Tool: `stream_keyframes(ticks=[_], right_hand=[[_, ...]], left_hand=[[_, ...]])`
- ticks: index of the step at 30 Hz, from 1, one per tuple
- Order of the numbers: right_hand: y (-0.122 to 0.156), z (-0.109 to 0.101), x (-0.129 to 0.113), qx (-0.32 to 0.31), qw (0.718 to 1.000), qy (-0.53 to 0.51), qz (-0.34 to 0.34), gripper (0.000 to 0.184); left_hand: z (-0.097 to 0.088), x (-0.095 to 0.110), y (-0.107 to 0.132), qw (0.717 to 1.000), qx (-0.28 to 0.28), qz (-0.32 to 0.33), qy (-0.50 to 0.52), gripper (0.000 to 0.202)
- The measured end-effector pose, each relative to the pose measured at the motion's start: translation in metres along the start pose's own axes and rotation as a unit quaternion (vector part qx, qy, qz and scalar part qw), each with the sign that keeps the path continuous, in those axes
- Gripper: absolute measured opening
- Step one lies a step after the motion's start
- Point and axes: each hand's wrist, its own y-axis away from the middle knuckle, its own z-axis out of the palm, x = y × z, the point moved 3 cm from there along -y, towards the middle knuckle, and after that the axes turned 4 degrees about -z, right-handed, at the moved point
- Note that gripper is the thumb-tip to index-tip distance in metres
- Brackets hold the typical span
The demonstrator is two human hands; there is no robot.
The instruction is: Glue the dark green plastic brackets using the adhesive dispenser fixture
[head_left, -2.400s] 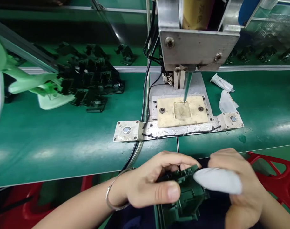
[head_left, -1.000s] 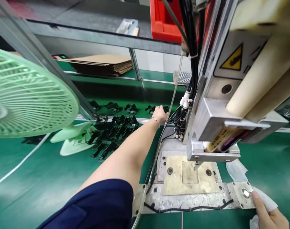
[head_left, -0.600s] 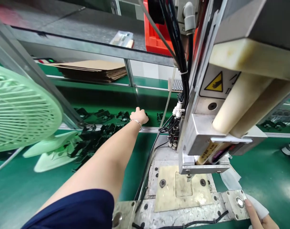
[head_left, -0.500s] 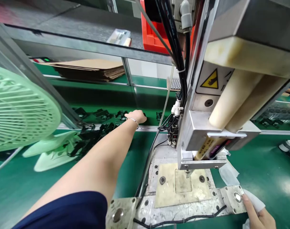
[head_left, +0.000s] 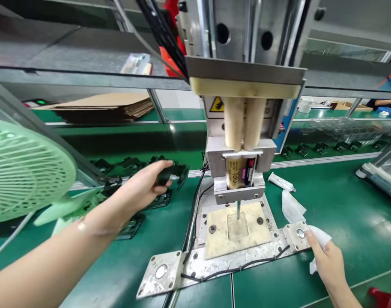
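Observation:
My left hand [head_left: 140, 184] grips a black plastic moulded part [head_left: 172, 175] above the green bench, close to a loose heap of similar black parts [head_left: 156, 200]. My right hand [head_left: 326, 261] pinches a white cloth [head_left: 319, 237] next to the round button on the steel base plate [head_left: 296, 234]. Between my hands stands a dispensing head with a 3M cartridge [head_left: 237, 173] and a thin needle [head_left: 238, 209]. The needle points down into the recess of a cream-coloured jig plate [head_left: 237, 229]. It is hard to tell whether the tip touches the recess.
A green fan [head_left: 22, 171] stands at the left, close to my left arm. Black cables [head_left: 190, 235] run along the base plate's left side. A white tube [head_left: 281, 182] and white paper [head_left: 293, 207] lie to the right. Further black parts [head_left: 330, 148] sit on the back bench.
My left hand has come back from the far parts with a black part in it and moved left. The view has swung level, and the dispenser now appears upright. My right hand stays by the cloth.

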Motion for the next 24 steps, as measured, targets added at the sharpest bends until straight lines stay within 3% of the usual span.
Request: stream_keyframes(ticks=[5, 6, 8, 10, 14, 17, 19, 24], right_hand=[[-0.001, 0.002, -0.013, -0.025, 0.999, -0.022, -0.020, 0.053], [-0.001, 0.003, -0.015, -0.032, 0.999, -0.022, -0.025, 0.053], [-0.001, 0.003, -0.018, -0.039, 0.999, -0.019, -0.030, 0.054], [0.000, 0.004, -0.019, -0.050, 0.998, -0.022, -0.027, 0.057], [0.001, 0.004, -0.021, -0.051, 0.997, -0.027, -0.043, 0.055], [0.000, 0.003, -0.020, -0.050, 0.997, -0.023, -0.046, 0.055], [-0.001, 0.003, -0.019, -0.057, 0.997, -0.023, -0.044, 0.056], [-0.001, 0.003, -0.022, -0.059, 0.997, -0.032, -0.043, 0.057]], left_hand=[[0.016, 0.009, 0.095, 0.977, -0.141, -0.149, 0.062, 0.036], [0.024, 0.008, 0.111, 0.962, -0.181, -0.181, 0.096, 0.048], [0.043, 0.004, 0.135, 0.932, -0.228, -0.251, 0.126, 0.066], [0.066, 0.002, 0.147, 0.907, -0.266, -0.300, 0.131, 0.068], [0.109, 0.004, 0.136, 0.873, -0.306, -0.363, 0.112, 0.060], [0.127, 0.004, 0.116, 0.862, -0.322, -0.378, 0.103, 0.055], [0.133, 0.001, 0.105, 0.866, -0.328, -0.364, 0.100, 0.055], [0.141, -0.017, 0.096, 0.907, -0.295, -0.293, 0.067, 0.065]])
